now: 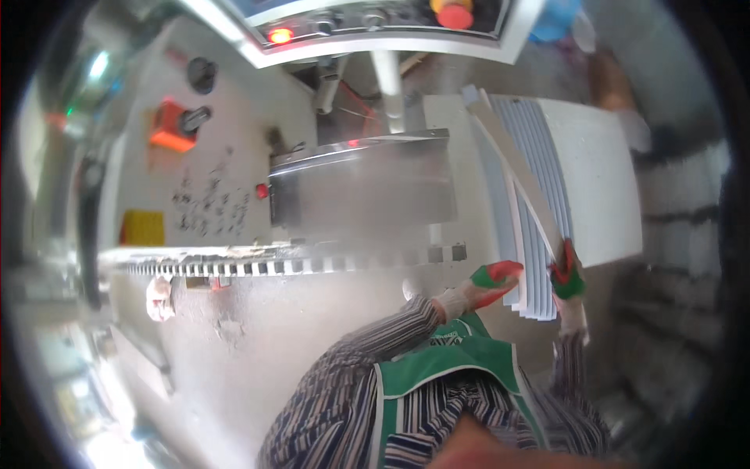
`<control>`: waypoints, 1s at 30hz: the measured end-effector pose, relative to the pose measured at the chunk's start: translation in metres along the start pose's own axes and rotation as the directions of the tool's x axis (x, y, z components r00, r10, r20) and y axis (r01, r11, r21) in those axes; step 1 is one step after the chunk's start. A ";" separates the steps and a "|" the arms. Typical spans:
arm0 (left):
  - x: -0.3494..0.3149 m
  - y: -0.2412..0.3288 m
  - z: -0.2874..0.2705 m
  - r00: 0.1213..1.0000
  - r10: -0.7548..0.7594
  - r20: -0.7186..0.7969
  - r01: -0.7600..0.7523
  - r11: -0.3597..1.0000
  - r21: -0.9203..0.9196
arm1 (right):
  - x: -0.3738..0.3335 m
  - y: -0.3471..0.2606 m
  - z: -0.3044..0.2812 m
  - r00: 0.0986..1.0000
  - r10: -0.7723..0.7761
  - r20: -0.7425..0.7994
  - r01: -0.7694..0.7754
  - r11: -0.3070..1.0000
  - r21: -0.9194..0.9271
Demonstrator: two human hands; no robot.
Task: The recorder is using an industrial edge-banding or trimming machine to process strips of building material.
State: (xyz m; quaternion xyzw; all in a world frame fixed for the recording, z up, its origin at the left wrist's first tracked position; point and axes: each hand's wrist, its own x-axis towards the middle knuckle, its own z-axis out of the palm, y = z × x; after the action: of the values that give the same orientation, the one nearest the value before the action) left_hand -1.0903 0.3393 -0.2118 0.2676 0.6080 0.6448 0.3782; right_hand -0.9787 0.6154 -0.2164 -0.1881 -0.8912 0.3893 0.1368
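My right hand (568, 281), in a white, green and red work glove, is closed round the near end of a long pale grey strip (512, 160). That strip slants away to the far left, over a stack of similar strips (535, 141) lying side by side on a white board. My left hand (494, 283), gloved the same way, is just left of the stack's near end. Its fingers and thumb are apart, and nothing shows between them. Whether its fingertips touch the stack, I cannot tell.
A metal machine bed (359, 187) with a black-and-white checked edge stands left of the strips. Beyond it hangs a control panel (383, 35) with a lit red lamp and a red button. An orange object (173, 125) and a yellow block (143, 227) sit on the marked grey surface.
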 end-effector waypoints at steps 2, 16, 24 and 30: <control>-0.037 0.054 -0.009 0.999 0.026 0.040 -0.019 0.988 -0.152 | -0.024 -0.037 -0.038 0.999 -0.036 0.037 0.023 0.949 0.314; -0.096 0.113 -0.095 0.591 0.037 -0.806 -0.504 0.797 -0.333 | 0.158 -0.240 0.048 0.544 -0.587 0.600 0.792 0.596 -0.134; -0.049 0.122 -0.117 0.367 0.092 -0.926 -0.677 0.708 -0.198 | 0.204 -0.251 0.106 0.443 -0.587 0.678 0.848 0.520 -0.105; -0.010 0.110 -0.138 0.344 0.011 -0.939 -0.623 0.751 -0.219 | 0.210 -0.244 0.111 0.509 -0.578 0.638 0.803 0.586 -0.110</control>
State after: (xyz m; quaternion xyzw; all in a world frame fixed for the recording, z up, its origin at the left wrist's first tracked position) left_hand -1.2137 0.2540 -0.1180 -0.1216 0.4294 0.8903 -0.0906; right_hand -1.2650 0.4838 -0.0873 0.2868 -0.9466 0.1471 -0.0132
